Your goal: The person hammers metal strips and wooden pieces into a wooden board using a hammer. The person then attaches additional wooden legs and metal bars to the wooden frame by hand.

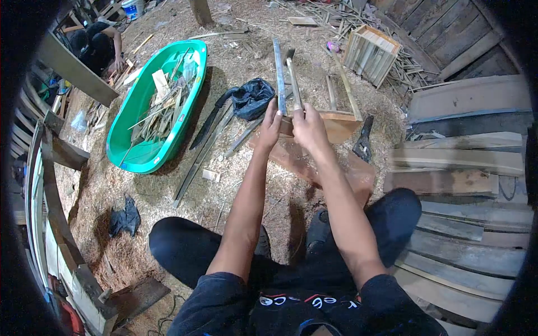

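Observation:
My left hand (270,127) is closed on a long, narrow grey strip (279,73), which points away from me. Its fingers are wrapped near the strip's lower end. Just to the right, my right hand (310,131) grips the handle of a hammer (293,78) with a small dark head. Both hands are close together above a brown wooden block (339,126). Beneath that lies a flat reddish-brown board (358,173) on the ground. Whether the strip touches the block is hidden by my fingers.
A green tub (115,143) of wood scraps stands at the left, with a black plastic bag (253,98) nearby. A slatted wooden crate (371,55) is at the back right. Stacked planks (454,157) line the right side. Another person (92,47) crouches at the far left.

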`<action>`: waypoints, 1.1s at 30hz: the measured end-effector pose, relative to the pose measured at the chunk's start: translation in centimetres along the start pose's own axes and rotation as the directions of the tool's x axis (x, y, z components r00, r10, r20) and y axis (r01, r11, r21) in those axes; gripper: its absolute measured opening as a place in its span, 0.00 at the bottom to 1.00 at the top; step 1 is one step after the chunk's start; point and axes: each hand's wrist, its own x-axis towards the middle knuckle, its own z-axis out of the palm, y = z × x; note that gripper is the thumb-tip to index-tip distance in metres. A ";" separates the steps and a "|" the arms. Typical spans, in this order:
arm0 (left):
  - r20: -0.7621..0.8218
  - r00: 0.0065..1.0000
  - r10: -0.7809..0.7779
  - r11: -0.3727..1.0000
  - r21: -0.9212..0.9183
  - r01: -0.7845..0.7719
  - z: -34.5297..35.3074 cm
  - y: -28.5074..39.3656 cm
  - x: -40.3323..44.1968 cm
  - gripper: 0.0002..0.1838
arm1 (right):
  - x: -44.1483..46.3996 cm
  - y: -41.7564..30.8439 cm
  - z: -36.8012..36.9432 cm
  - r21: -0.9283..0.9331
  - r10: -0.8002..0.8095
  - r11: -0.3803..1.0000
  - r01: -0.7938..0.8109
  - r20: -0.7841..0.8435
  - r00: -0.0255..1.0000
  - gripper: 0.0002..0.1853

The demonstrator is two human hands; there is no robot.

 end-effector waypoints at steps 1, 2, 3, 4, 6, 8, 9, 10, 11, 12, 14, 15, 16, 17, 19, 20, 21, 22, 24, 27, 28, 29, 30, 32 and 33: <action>0.009 1.000 0.010 1.000 0.002 -0.010 0.1 0.8 -0.1 0.29 | -1.1 0.0 -0.2 0.064 0.003 0.998 -0.003 0.004 1.000 0.21; 0.027 0.999 -0.020 1.000 0.004 0.019 0.3 1.7 -0.6 0.29 | -2.3 -0.1 -0.4 0.127 0.006 0.992 -0.007 0.007 1.000 0.21; 0.046 0.998 -0.040 0.999 0.010 0.039 0.2 2.7 -0.6 0.29 | -3.5 -0.1 -0.5 0.167 0.004 0.986 -0.006 0.011 1.000 0.18; 0.066 0.996 -0.061 0.998 0.019 0.060 0.0 3.2 -0.5 0.29 | -4.7 0.5 -0.3 0.173 0.022 0.985 -0.024 0.017 1.000 0.17; 0.089 0.994 -0.063 0.995 0.082 0.056 -0.6 3.5 0.1 0.28 | -6.6 2.7 0.0 0.144 0.065 0.987 -0.069 0.033 0.997 0.17; 0.113 0.991 -0.076 0.988 0.139 0.060 -1.0 2.4 0.1 0.27 | -8.2 3.0 -0.1 0.066 0.086 0.994 -0.088 0.027 0.996 0.18; 0.129 0.987 -0.091 0.983 0.170 0.069 -1.2 2.4 -0.3 0.26 | -9.2 1.8 -0.3 0.027 0.079 0.997 -0.079 0.013 0.997 0.19; 0.123 0.986 -0.115 0.982 0.163 0.094 -1.3 2.4 -0.5 0.26 | -9.8 1.1 -0.3 -0.013 0.067 0.998 -0.067 -0.002 0.998 0.19; 0.118 0.983 -0.138 0.981 0.156 0.119 -1.2 2.4 -0.6 0.26 | -10.2 1.6 -0.1 -0.086 -0.048 0.995 0.045 -0.033 0.998 0.21; 0.113 0.981 -0.160 0.979 0.148 0.143 -1.1 2.9 -0.8 0.26 | -10.6 1.9 0.0 -0.132 -0.022 0.991 0.021 -0.004 1.000 0.21; 0.130 0.980 -0.152 0.986 0.093 0.141 -1.0 3.9 -1.1 0.26 | -10.8 2.3 -0.3 -0.234 0.022 0.972 -0.010 0.048 0.999 0.20; 0.142 0.982 -0.127 0.990 0.076 0.117 -1.2 3.0 -1.1 0.26 | -11.1 1.2 -0.6 -0.160 0.041 0.987 -0.032 0.052 0.998 0.20; 0.149 0.984 -0.094 0.995 0.057 0.086 -1.2 2.7 -0.6 0.26 | -11.1 -0.9 -1.1 -0.085 0.050 0.995 -0.045 0.058 0.997 0.21; 0.149 0.983 -0.103 0.993 0.065 0.094 -1.2 2.4 -0.6 0.25 | -11.2 -1.9 -1.3 -0.011 0.066 0.998 -0.065 0.069 0.995 0.21; 0.150 0.981 -0.125 0.990 0.089 0.113 -1.3 3.0 -0.8 0.25 | -11.3 -1.9 -1.2 0.007 0.010 1.000 -0.010 0.047 0.999 0.21; 0.137 0.978 -0.155 0.984 0.114 0.140 -1.4 3.5 -1.0 0.25 | -11.4 -1.9 -1.1 0.018 -0.021 1.000 0.020 0.038 0.999 0.21; 0.125 0.975 -0.184 0.976 0.139 0.166 -1.3 4.3 -1.3 0.25 | -11.4 -1.0 -1.0 -0.062 -0.024 0.998 0.027 0.044 0.999 0.20; 0.113 0.972 -0.208 0.969 0.162 0.189 -1.2 4.5 -1.3 0.24 | -11.2 0.5 -1.0 -0.143 -0.029 0.989 0.036 0.049 0.998 0.20; 0.093 0.991 -0.093 0.985 0.151 0.078 -1.0 2.9 -0.9 0.25 | -10.9 0.5 -1.5 -0.182 -0.002 0.983 0.014 0.062 0.998 0.20; 0.103 0.992 -0.079 0.994 0.083 0.071 -0.7 2.4 -0.6 0.25 | -10.6 -3.2 -2.9 -0.031 0.009 1.000 -0.007 0.060 0.998 0.20; 0.104 0.992 -0.070 0.995 0.085 0.061 -0.7 2.1 -0.6 0.25 | -10.5 -2.5 -2.8 -0.074 -0.027 0.997 0.031 0.056 0.998 0.20; 0.106 0.993 -0.059 0.995 0.089 0.050 -0.7 2.1 -0.5 0.26 | -10.5 -1.3 -2.6 -0.116 -0.063 0.991 0.069 0.053 0.997 0.19; 0.109 0.993 -0.049 0.995 0.093 0.039 -0.8 1.7 -0.5 0.26 | -10.4 -1.2 -2.6 -0.159 -0.099 0.982 0.106 0.050 0.994 0.19; 0.101 0.994 -0.048 0.987 0.158 0.031 -1.0 0.9 -0.4 0.26 | -10.2 -1.2 -3.7 -0.178 0.161 0.975 -0.134 0.151 0.975 0.18; 0.095 0.994 -0.049 0.981 0.190 0.030 -1.0 1.1 -0.4 0.26 | -10.0 -1.6 -4.1 -0.197 0.290 0.948 -0.251 0.200 0.936 0.18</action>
